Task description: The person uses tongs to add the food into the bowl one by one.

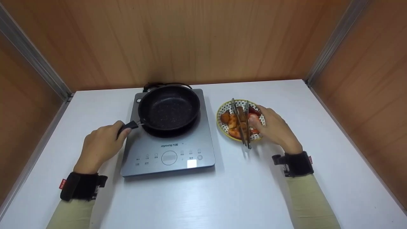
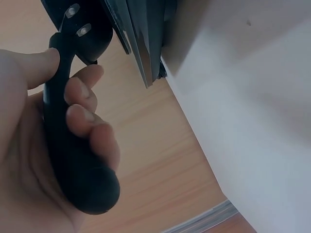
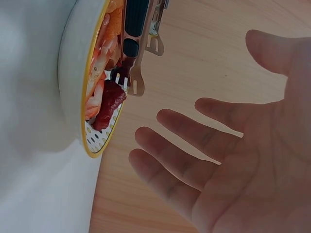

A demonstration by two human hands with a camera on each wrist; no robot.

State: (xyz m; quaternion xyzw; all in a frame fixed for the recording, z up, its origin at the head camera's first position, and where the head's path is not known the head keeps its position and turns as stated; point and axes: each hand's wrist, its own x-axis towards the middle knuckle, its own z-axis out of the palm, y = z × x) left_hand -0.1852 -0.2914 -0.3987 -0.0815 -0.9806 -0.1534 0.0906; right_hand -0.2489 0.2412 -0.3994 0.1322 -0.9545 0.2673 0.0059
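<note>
My left hand grips the black handle of a dark frying pan, thumb on one side and fingers curled round the other. The pan, bare inside, is over the back part of a silver induction cooker. At the right, my right hand hovers by a bowl with a yellow rim and dotted inside. Its fingers are spread and hold nothing in the right wrist view. Metal tongs with dark grips lie across the bowl, over pieces of food in orange, brown and red.
Touch controls and a round dial mark are at the cooker's front. A black cord runs behind it. The white table is bounded by wooden panels at the back and both sides.
</note>
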